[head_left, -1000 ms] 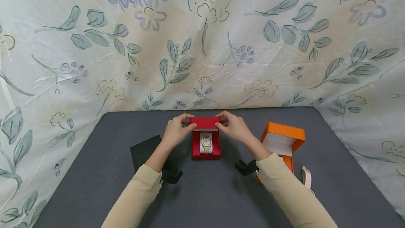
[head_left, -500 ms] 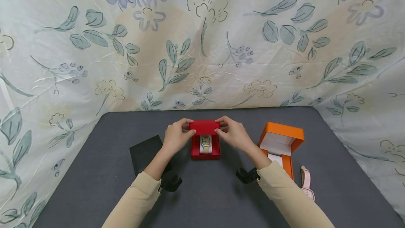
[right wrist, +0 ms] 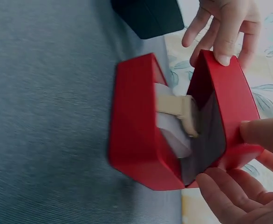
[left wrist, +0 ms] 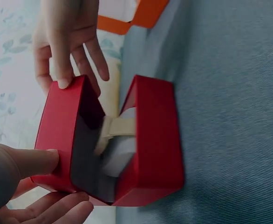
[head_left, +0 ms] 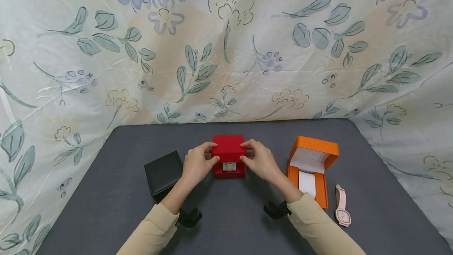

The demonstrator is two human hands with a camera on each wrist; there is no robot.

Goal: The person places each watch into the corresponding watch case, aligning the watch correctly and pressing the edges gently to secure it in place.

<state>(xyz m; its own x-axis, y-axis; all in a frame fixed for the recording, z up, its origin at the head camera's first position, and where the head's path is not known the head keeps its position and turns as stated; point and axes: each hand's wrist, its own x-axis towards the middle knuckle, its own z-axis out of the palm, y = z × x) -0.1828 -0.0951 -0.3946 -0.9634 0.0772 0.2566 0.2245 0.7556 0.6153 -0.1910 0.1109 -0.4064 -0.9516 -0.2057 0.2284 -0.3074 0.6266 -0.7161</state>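
A red watch box (head_left: 229, 174) stands in the middle of the table, its hinged lid (head_left: 228, 148) tilted partway down over the base. Inside, a watch with a cream strap (left wrist: 123, 127) is wrapped round a pale cushion (right wrist: 174, 140); in the head view the lid hides most of it. My left hand (head_left: 199, 162) pinches the lid's left side between thumb and fingers. On the opposite side my right hand (head_left: 261, 160) grips the lid the same way, thumb on the front edge. A gap still shows between lid and base in both wrist views.
To the left sits a closed black box (head_left: 163, 174), close to my left forearm. An orange watch box (head_left: 320, 190) with its lid up and a white cushion inside stands right, beside my right forearm. A pink watch (head_left: 341, 207) lies beyond it. A floral cloth (head_left: 226, 70) hangs behind the table.
Both hands have come forward and down, swinging the red lid from nearly upright to partly over the base. The watch face has gone from sight in the head view.
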